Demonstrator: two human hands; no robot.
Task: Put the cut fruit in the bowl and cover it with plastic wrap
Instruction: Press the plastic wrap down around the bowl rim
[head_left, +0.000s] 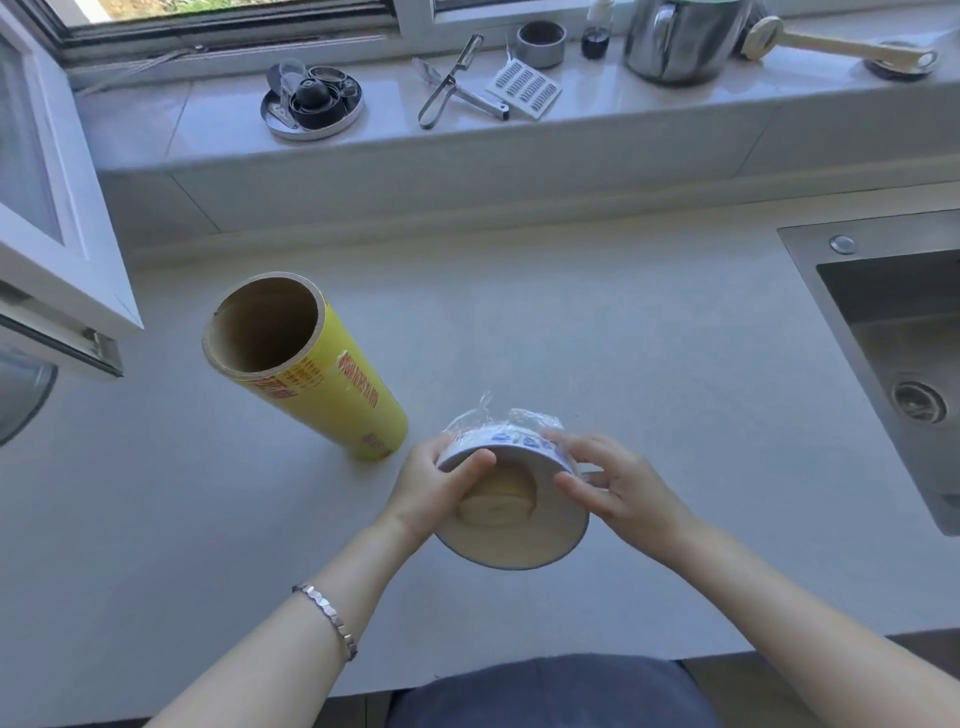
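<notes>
A blue-and-white patterned bowl (519, 545) is held just above the counter, tipped so its cream inside faces me. Pale cut fruit (496, 504) lies inside it. Clear plastic wrap (511, 418) is bunched over the bowl's far outer side. My left hand (434, 486) grips the bowl's left edge, thumb over the rim. At the right edge, my right hand (610, 486) presses on the wrap with its fingers. The yellow roll of plastic wrap (332, 387) stands upright on the counter to the left of the bowl, its cardboard core open at the top.
A steel sink (893, 364) is set into the counter at the right. The window ledge behind holds a round tin of small items (311, 104), a peeler (449, 78), a steel pot (680, 39) and a wooden tool (831, 44). An open window frame (52, 218) juts in at the left.
</notes>
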